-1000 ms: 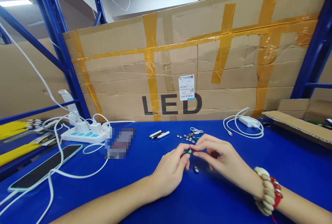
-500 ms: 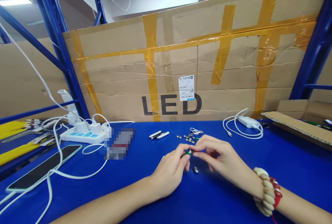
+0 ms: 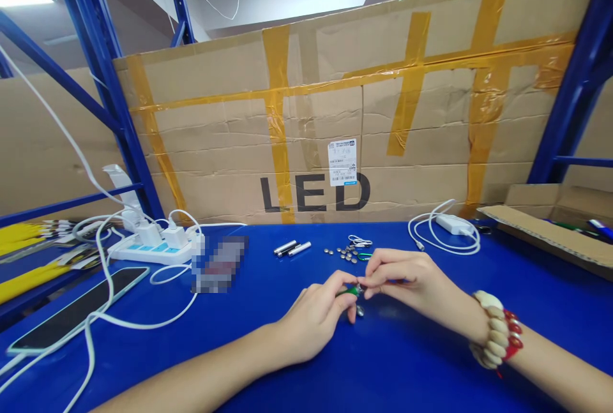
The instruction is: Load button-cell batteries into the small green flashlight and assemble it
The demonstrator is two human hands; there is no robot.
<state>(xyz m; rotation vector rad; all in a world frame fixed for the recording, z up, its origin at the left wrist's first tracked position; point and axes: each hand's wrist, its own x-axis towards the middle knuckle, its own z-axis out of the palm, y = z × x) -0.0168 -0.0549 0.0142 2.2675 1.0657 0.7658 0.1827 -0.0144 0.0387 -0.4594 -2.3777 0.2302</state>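
Note:
My left hand [image 3: 318, 314] is closed around a small green object with a silver end [image 3: 353, 290], held above the blue table. My right hand [image 3: 405, 279] pinches its thumb and forefinger together at that silver end; whatever is between those fingertips is too small to make out. Just below the fingers, a small rounded silvery metal piece [image 3: 360, 311] lies on the table. Several little round silver discs, like button cells [image 3: 348, 252], are scattered behind my hands. A green wire-like loop [image 3: 364, 255] lies near my right fingers.
Three pen-like metal tubes [image 3: 292, 249] lie behind my left hand. To the left are a phone [image 3: 79, 311], a white power strip [image 3: 148, 251] and loose cables. A white charger [image 3: 453, 224] with coiled cable and an open cardboard box [image 3: 550, 240] stand right. Large cardboard [image 3: 230, 151] closes the back.
Both hands have shifted slightly right, and more of the green object shows past my left fingers. My right fingers are drawn closer together at its silver end.

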